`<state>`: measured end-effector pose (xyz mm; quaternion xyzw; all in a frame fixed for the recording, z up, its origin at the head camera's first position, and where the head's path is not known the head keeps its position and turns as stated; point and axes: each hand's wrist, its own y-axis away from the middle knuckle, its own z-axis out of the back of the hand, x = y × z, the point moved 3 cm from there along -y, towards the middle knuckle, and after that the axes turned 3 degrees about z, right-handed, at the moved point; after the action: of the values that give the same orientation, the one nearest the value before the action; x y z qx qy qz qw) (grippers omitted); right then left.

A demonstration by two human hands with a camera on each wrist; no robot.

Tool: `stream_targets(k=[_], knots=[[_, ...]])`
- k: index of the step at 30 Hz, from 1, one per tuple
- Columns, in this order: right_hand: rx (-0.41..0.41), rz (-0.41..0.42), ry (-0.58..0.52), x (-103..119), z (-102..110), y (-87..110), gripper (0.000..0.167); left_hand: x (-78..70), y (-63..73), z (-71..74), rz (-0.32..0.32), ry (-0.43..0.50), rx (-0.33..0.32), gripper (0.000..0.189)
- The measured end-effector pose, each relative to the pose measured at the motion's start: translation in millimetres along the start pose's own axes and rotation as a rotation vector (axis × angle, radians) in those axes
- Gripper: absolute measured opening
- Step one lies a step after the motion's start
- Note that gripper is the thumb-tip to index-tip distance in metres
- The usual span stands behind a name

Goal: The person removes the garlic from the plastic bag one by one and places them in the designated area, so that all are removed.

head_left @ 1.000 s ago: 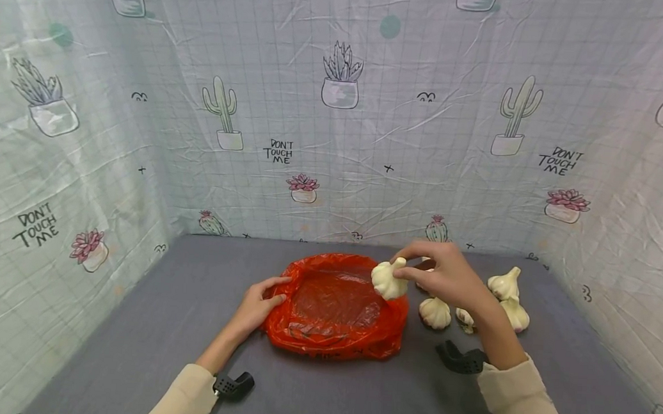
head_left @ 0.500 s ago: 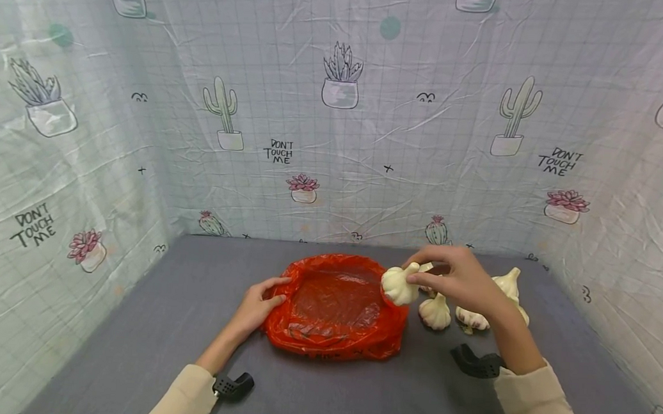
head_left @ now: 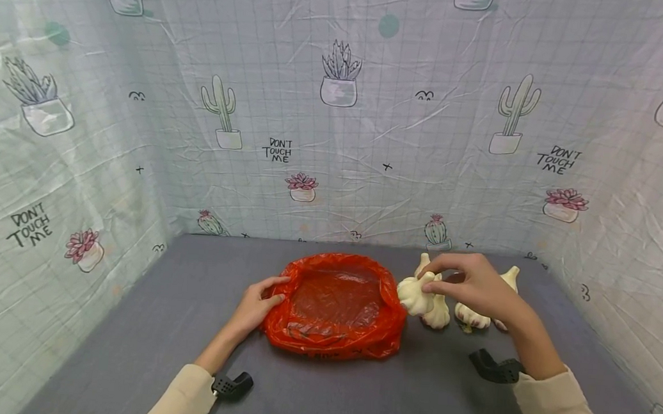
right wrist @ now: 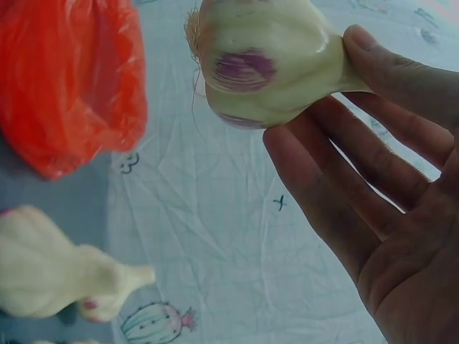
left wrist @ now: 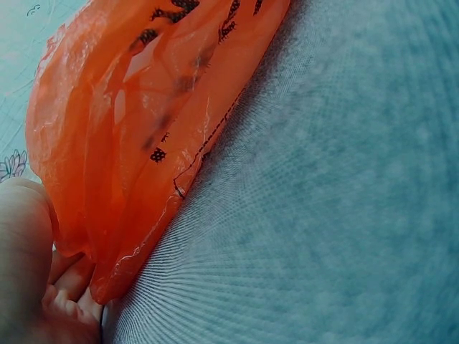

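Observation:
A red plastic bag (head_left: 330,343) lies on the grey table with its mouth spread wide toward me. At its left rim, my left hand (head_left: 252,307) pinches the plastic; the left wrist view has the thumb in front of the film and fingers behind it. My right hand (head_left: 473,286) holds a garlic bulb (head_left: 414,297) by its stem, off the table and just right of the bag. Purple patches and root hairs show on this bulb (right wrist: 265,64) in the right wrist view. Under and behind the right hand sit several more garlic bulbs (head_left: 471,316), partly covered by it.
The grey table (head_left: 318,398) is enclosed by a pale cactus-print curtain (head_left: 336,137) at the back and both sides. A black wrist camera (head_left: 232,386) sits on the left wrist, another black camera (head_left: 495,367) on the right.
My right hand has shifted rightward with the garlic bulb, from over the bag's right edge to beside it. The left hand and the bag stay put.

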<state>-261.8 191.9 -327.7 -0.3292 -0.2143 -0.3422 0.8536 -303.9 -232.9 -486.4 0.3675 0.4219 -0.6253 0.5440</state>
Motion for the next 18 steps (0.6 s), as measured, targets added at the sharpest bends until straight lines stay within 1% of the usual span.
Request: stream_targets(k=[7, 12, 18], knots=[[0.019, -0.034, 0.004, -6.6, 2.2, 9.7, 0.013, -0.1, 0.2, 1.2, -0.009, 0.0, -0.01, 0.04], [0.052, -0.035, -0.019, -15.0, 3.4, 18.3, 0.012, -0.3, -0.1, 0.8, 0.01, 0.009, -0.004, 0.04], [0.1, -0.019, -0.067, -27.5, 6.0, 27.4, 0.01, -2.5, 0.1, 0.1, 0.008, 0.006, 0.005, 0.041]])
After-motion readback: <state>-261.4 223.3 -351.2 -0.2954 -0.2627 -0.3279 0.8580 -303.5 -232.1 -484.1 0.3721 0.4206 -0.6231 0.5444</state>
